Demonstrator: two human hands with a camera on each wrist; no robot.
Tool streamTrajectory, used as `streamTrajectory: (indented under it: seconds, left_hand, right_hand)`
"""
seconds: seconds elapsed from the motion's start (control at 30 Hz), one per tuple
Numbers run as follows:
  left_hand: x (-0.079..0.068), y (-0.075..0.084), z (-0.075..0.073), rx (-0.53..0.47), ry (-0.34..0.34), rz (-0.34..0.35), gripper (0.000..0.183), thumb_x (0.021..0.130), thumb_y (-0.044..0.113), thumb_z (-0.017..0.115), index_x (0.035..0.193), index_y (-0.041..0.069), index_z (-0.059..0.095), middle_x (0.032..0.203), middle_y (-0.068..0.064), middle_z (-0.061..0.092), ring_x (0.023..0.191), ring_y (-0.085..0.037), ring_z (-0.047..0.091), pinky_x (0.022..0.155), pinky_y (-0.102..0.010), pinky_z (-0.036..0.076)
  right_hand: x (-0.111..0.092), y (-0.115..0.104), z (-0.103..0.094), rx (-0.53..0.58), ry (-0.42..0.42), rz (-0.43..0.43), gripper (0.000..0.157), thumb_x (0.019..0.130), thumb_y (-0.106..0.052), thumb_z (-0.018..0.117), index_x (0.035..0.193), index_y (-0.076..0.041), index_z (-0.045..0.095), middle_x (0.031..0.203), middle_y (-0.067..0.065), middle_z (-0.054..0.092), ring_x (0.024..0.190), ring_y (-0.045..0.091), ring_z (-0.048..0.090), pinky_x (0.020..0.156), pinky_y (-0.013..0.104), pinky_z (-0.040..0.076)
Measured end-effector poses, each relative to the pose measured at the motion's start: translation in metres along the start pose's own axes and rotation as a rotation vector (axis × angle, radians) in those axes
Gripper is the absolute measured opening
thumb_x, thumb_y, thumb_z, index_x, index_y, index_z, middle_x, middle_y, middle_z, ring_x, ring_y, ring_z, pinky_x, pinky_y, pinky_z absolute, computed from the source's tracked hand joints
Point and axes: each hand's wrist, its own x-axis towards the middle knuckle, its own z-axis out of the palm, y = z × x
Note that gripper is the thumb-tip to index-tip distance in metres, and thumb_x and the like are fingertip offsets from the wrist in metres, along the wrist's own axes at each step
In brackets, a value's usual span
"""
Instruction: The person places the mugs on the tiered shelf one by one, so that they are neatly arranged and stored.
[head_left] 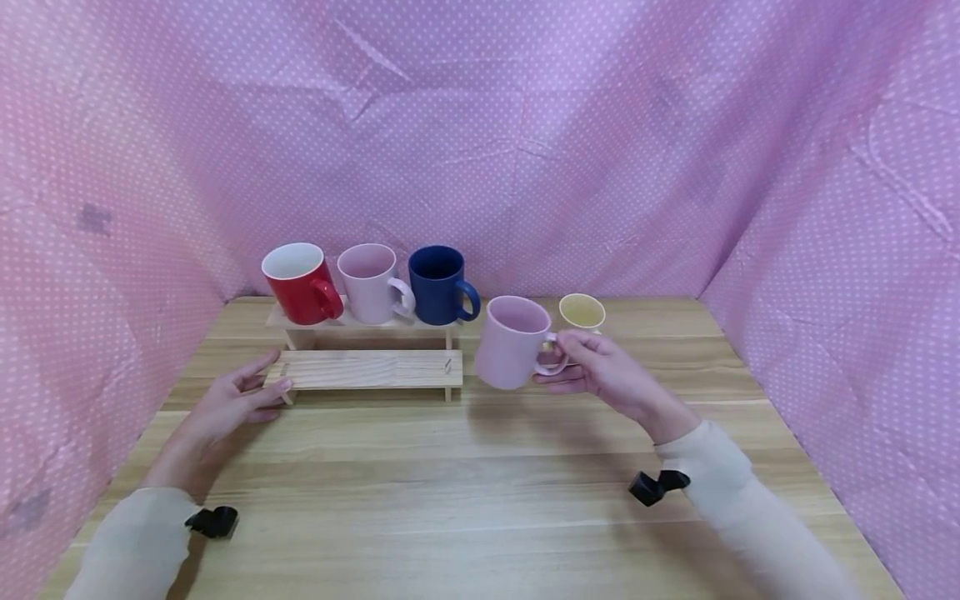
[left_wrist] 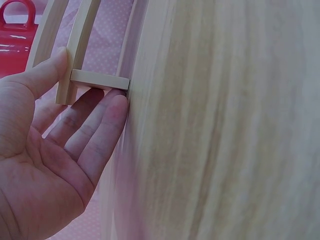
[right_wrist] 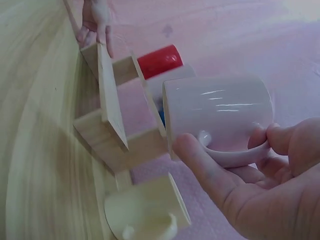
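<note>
My right hand (head_left: 611,379) grips a pink mug (head_left: 513,346) by its handle, above the table and to the right of a two-step wooden rack (head_left: 363,369). The right wrist view shows the mug's handle (right_wrist: 235,157) pinched between thumb and fingers. At the rack's left end, my left hand (head_left: 232,400) holds the lower shelf, thumb on top and fingers around the side piece (left_wrist: 100,80). On the upper step stand a red mug (head_left: 300,287), a paler pink mug (head_left: 367,287) and a dark blue mug (head_left: 437,287), handles pointing right.
A yellow mug (head_left: 582,312) stands on the wooden table (head_left: 450,500) at the back right, partly hidden by my right hand. Pink dotted cloth (head_left: 480,150) hangs behind the table and along both sides. A black wrist camera (head_left: 213,522) sits on my left sleeve.
</note>
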Motion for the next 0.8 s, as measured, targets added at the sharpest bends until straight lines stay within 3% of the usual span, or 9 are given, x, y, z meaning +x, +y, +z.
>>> streamTrajectory:
  seconds: [0.23, 0.53, 0.63, 0.8]
  left_hand:
    - [0.004, 0.002, 0.003, -0.022, -0.009, 0.011, 0.088, 0.098, 0.03, 0.07, 0.163, 0.012, 0.014, 0.153, -0.039, 0.025, 0.098, -0.007, 0.067, 0.087, -0.038, 0.06]
    - [0.006, 0.003, 0.002, 0.014, -0.004, -0.025, 0.09, 0.097, 0.035, 0.071, 0.163, 0.017, 0.014, 0.156, -0.039, 0.021, 0.099, -0.008, 0.067, 0.088, -0.037, 0.06]
    - [0.004, 0.002, 0.001, -0.001, -0.003, -0.021, 0.089, 0.098, 0.033, 0.07, 0.163, 0.015, 0.013, 0.156, -0.04, 0.018, 0.099, -0.008, 0.068, 0.088, -0.037, 0.06]
    - [0.003, 0.002, 0.0, -0.013, -0.008, -0.014, 0.088, 0.098, 0.032, 0.069, 0.163, 0.015, 0.013, 0.157, -0.042, 0.013, 0.1, -0.007, 0.068, 0.089, -0.037, 0.06]
  right_hand:
    - [0.02, 0.008, 0.032, -0.011, -0.037, 0.01, 0.034, 0.111, -0.026, 0.045, 0.099, 0.005, 0.052, 0.117, 0.024, 0.066, 0.112, 0.047, 0.064, 0.094, 0.054, 0.056]
    - [0.042, 0.013, 0.064, -0.015, -0.048, 0.015, 0.035, 0.111, -0.024, 0.044, 0.103, 0.009, 0.052, 0.12, 0.024, 0.065, 0.114, 0.048, 0.062, 0.096, 0.052, 0.056]
    - [0.052, 0.016, 0.076, -0.015, -0.059, 0.009, 0.035, 0.111, -0.023, 0.044, 0.116, 0.009, 0.056, 0.123, 0.027, 0.064, 0.115, 0.049, 0.061, 0.097, 0.053, 0.055]
    - [0.067, 0.019, 0.101, 0.02, -0.072, 0.023, 0.04, 0.111, -0.021, 0.043, 0.134, 0.011, 0.051, 0.126, 0.026, 0.063, 0.12, 0.048, 0.059, 0.102, 0.055, 0.05]
